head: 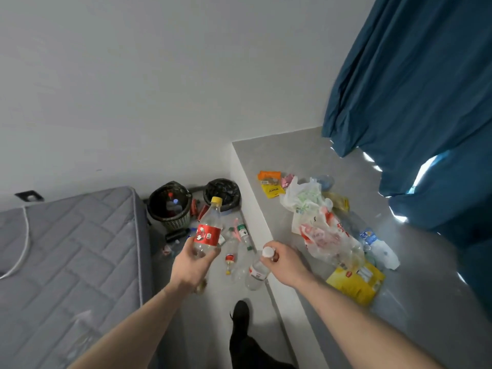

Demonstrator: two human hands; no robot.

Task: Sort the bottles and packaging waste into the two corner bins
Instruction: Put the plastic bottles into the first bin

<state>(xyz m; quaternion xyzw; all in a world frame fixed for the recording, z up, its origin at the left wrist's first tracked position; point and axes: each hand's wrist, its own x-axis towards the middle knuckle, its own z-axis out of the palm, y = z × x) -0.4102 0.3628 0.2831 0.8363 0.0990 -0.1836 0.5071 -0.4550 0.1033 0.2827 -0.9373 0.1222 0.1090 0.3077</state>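
Now hands (190, 265) outstretched, gripping bottles (209, 230).

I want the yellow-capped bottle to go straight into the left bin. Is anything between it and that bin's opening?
Nothing visible blocks it. The left hand holds the yellow-capped bottle upright in the air, to the right of the left bin, whose mouth is open. The loose bottles lie lower, on the floor.

red-label bottle (208, 230): clear glossy plastic, yellow plastic cap
white-cap bottle (257, 270): clear plastic
left bin (170, 209): dark woven-look plastic, black liner
mattress (69, 251), left of the left bin: grey quilted cloth, matt
ledge (306, 161): smooth grey, faint sheen
curtain (410, 89): teal cloth
bags (319, 230): thin crinkled plastic
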